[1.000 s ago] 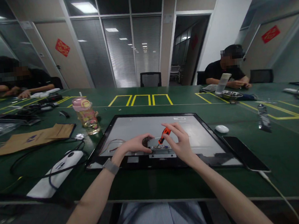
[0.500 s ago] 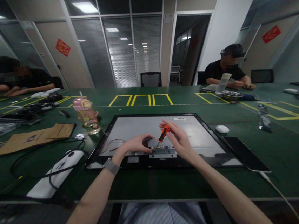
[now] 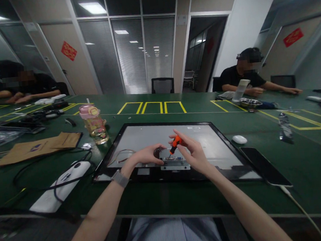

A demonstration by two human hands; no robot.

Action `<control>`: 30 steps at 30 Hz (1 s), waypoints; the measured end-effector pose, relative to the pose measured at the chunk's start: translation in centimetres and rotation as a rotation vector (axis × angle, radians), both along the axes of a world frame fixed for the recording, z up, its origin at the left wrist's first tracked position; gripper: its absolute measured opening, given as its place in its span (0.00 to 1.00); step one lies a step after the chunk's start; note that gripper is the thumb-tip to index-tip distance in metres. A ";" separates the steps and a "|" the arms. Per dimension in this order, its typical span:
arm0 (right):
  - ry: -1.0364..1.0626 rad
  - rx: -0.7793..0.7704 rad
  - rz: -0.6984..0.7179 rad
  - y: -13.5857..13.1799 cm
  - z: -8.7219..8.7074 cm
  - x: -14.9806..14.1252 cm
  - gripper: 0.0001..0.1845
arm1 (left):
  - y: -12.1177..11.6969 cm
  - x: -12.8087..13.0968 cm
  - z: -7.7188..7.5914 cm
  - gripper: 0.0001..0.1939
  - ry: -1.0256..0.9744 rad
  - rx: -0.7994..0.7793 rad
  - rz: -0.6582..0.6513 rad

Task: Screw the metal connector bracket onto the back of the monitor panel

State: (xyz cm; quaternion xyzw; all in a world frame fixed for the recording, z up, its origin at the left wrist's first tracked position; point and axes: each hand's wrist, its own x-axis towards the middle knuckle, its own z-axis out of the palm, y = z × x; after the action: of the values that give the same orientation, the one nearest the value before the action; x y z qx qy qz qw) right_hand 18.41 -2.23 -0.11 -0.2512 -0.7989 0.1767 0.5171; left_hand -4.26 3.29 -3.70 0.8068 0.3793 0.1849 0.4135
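A flat display panel (image 3: 139, 137) with a grey back and black frame lies in front of me. My right hand (image 3: 194, 152) grips an orange-and-black screwdriver (image 3: 175, 145), tilted with its shaft down to a small metal bracket (image 3: 176, 167) with a circuit board at the panel's near edge. Whether the tip sits in a screw is too small to tell. My left hand (image 3: 149, 155) is curled round a dark rounded part (image 3: 158, 152) beside the bracket's left end; its fingers partly hide it. Thin wires (image 3: 123, 154) lie on the panel left of that hand.
Left of the panel are a pink-lidded bottle (image 3: 94, 123), a brown paper bag (image 3: 38, 148) and a white power strip (image 3: 60, 187) with black cable. On the right lie a white mouse-shaped case (image 3: 239, 139) and a phone (image 3: 265, 166) on a cable. People sit across the green table.
The screwdriver stays tilted at the bracket while my right fingers shift around its handle. My left hand keeps its place. The person at right has stretched an arm out along the table.
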 end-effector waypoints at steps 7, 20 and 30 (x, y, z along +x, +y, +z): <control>-0.025 0.132 -0.144 -0.1 0.3 -0.2 0.20 | -0.1 0.0 0.2 0.34 0.036 -0.001 -0.017; 0.427 -0.145 -0.289 0.8 -0.9 -0.2 0.19 | -0.1 0.0 0.5 0.34 0.070 0.011 -0.013; 0.215 0.314 -0.589 1.1 0.0 1.2 0.16 | 0.0 -0.1 0.3 0.33 0.064 0.015 -0.021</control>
State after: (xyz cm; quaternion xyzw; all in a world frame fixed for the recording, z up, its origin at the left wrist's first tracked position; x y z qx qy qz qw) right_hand 19.64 -1.09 -0.15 -0.3681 -0.6506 -0.0795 0.6595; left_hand -4.32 3.31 -3.36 0.8193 0.3827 0.1576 0.3968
